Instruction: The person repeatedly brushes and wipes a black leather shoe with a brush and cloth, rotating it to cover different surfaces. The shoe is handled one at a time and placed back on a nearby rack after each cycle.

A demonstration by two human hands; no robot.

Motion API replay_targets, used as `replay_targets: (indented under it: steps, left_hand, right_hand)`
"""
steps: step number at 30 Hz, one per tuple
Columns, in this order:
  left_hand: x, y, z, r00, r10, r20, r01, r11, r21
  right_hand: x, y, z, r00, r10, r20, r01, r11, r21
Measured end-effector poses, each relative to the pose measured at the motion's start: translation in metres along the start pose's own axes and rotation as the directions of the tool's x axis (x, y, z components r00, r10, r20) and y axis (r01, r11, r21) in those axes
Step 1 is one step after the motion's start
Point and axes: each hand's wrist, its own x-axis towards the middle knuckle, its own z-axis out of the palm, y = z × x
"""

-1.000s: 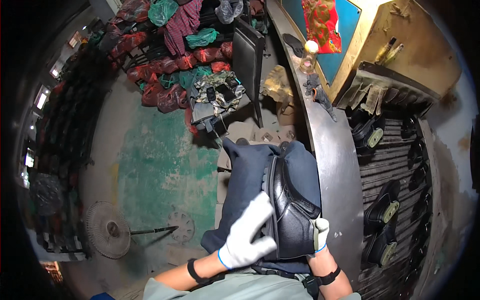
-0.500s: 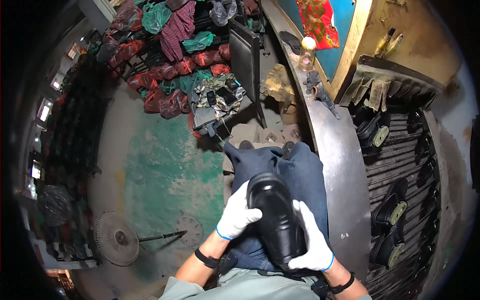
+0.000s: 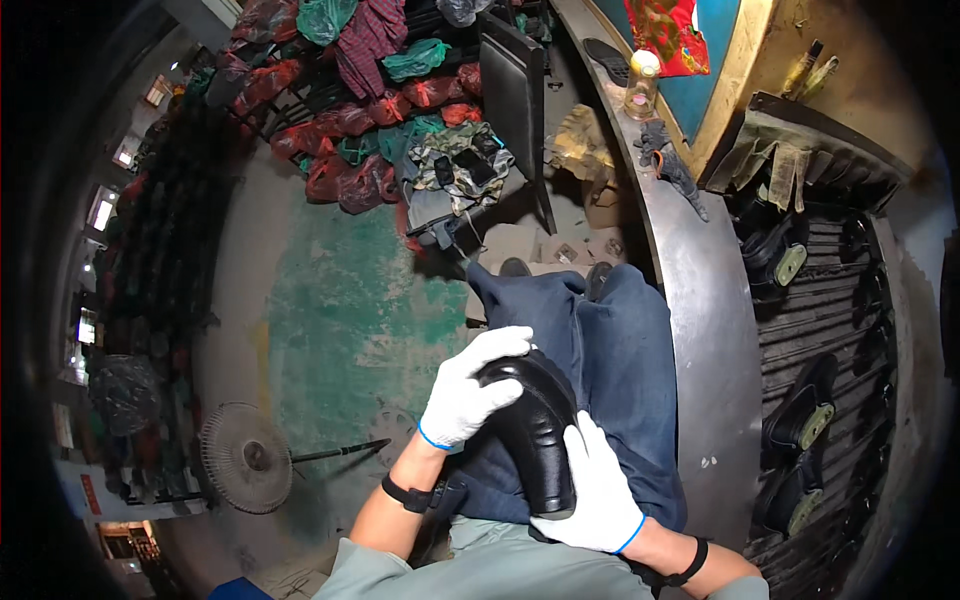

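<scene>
A shiny black leather shoe (image 3: 537, 432) rests over my lap, held between both gloved hands. My left hand (image 3: 468, 392), in a white glove with a blue cuff, wraps round its upper end. My right hand (image 3: 598, 488), gloved the same way, grips the lower end, with its fingers lying along the shoe's right side. The side of the shoe faces up; its sole is turned out of sight. Dark blue trousers (image 3: 625, 360) lie beneath it.
A metal counter (image 3: 710, 350) runs along my right, bearing a dark glove (image 3: 672, 175) and a bottle (image 3: 641, 95). Beyond it, black shoes (image 3: 800, 415) lie on a slatted rack. A fan (image 3: 247, 457) stands left. Ahead are a chair (image 3: 512, 110) and red bags (image 3: 365, 185).
The shoe has been rolled from upper-side up onto its side. My left hand has moved up over its far end, and the whole view has shifted slightly.
</scene>
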Motion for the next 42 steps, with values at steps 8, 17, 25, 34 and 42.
replay_targets:
  steps: [8, 17, 25, 34, 42]
  left_hand:
    - [0.047, 0.018, 0.018, 0.998, -0.067, 0.009, 0.065, 0.99, 0.126]
    - [0.075, -0.023, 0.07, 0.991, -0.133, 0.001, 0.127, 0.939, -0.321]
    - [0.086, -0.03, 0.102, 0.945, -0.281, 0.165, 0.325, 0.766, -0.554]
    - [0.058, -0.067, 0.087, 0.924, -0.232, 0.303, 0.347, 0.841, -0.416]
    - [0.047, -0.059, 0.083, 0.909, -0.292, 0.298, 0.375, 0.885, -0.278]
  right_hand:
    - [0.021, 0.059, -0.062, 0.982, 0.041, 0.186, -0.181, 0.505, 0.844]
    - [-0.004, 0.063, -0.061, 0.96, 0.143, 0.241, -0.234, -0.064, 0.97]
    - [-0.057, 0.084, -0.131, 0.883, 0.47, -0.003, -0.009, 0.023, 1.0]
    - [-0.098, 0.208, -0.228, 0.561, 0.78, -0.278, -0.343, 0.525, 0.779]
    - [-0.053, 0.178, -0.176, 0.585, 0.745, -0.322, -0.558, 0.657, 0.506]
